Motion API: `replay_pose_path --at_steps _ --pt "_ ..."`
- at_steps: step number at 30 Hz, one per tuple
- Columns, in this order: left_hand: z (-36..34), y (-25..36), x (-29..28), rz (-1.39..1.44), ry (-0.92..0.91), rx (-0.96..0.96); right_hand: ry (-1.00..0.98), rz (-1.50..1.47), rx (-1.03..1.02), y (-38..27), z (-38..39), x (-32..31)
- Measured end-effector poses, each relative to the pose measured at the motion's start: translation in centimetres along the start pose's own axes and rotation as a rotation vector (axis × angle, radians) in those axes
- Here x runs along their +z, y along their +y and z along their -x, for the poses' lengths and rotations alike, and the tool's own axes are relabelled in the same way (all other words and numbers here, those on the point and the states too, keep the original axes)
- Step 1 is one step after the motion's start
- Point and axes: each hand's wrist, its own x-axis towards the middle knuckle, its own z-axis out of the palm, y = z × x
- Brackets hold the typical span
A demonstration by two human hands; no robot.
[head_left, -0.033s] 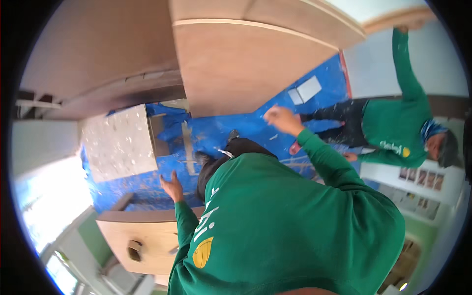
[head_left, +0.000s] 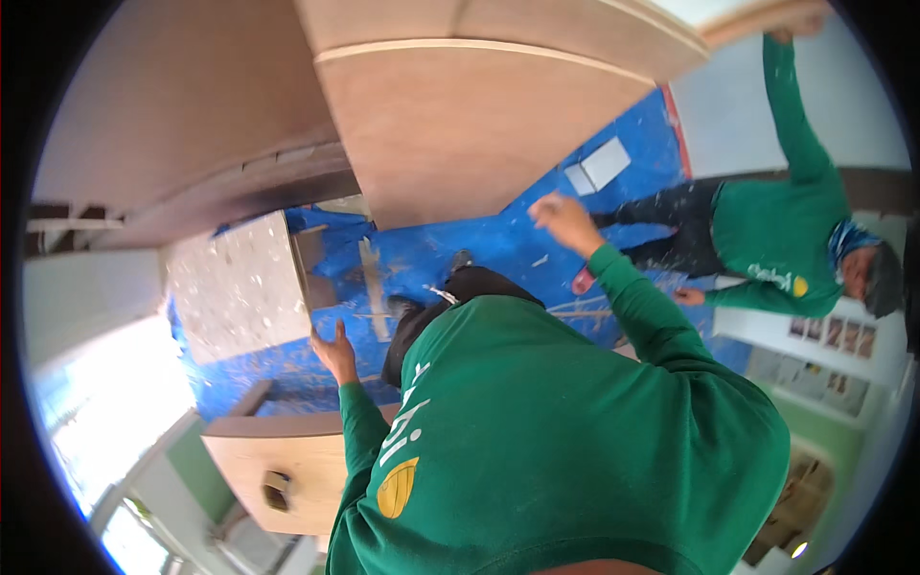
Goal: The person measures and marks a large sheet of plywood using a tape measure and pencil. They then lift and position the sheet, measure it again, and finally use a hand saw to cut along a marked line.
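My left hand [head_left: 335, 356] hangs in the air, thumb and fingers apart, with nothing in it. It is nearest the corner of a pale, paint-spotted board [head_left: 235, 287]. Out in front of my body, my right hand [head_left: 567, 224] is raised with loosely bent fingers. No object shows in it, though its fingertips are slightly smeared. Beyond the hands stands a large light-brown wooden panel [head_left: 470, 125] with a pale edge strip; neither hand touches it.
Blue sheeting [head_left: 431, 249] covers the floor, with a white box-like thing [head_left: 605, 165] and wood strips [head_left: 373, 287] on it. A co-worker [head_left: 776, 230] in green stands at the right, one arm raised to a wooden edge. A wooden tabletop [head_left: 278, 470] is at lower left.
The view has shifted slightly. My right hand appears a little farther right, its fingers less tightly bent. My left hand stays open in nearly the same place.
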Motion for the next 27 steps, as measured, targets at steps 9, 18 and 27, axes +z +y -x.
replay_pose_path --at_steps 9,18,27 --pt "-16.0 35.0 -0.4 0.374 -0.170 0.423 1.008 -0.269 -0.050 3.7 -7.3 -16.6" --pt "-20.2 43.5 2.5 0.267 -0.458 0.435 0.880 -0.280 -0.149 7.1 -13.8 -16.4" --pt "-19.3 40.3 2.9 0.222 -0.642 0.512 0.947 -0.347 0.097 7.0 -10.6 -14.6"
